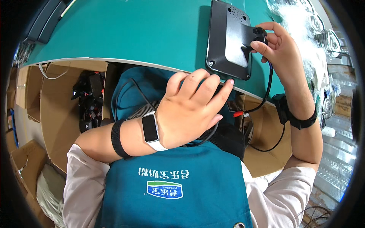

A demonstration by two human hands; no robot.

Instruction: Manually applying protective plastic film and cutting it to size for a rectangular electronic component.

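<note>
My right hand (pixel 280 47) pinches the black plastic mount (pixel 260 32) on a flat black-and-silver device (pixel 232 49), apparently adjusting it; my spread, seemingly empty left hand (pixel 186 108) should brace it.

The desk (pixel 129 40) is green with a pale edge. At its far left are long black cases (pixel 42 22). On the far right is a pile of clear, shiny plastic wrap (pixel 291 17). Under the left side, a big brown box (pixel 57 114) has lots of small black parts (pixel 90 97) inside. Another brown box (pixel 272 157) is under the right side. Near the left, a pale bag (pixel 49 190) slumps by a smaller box (pixel 31 150).
</note>
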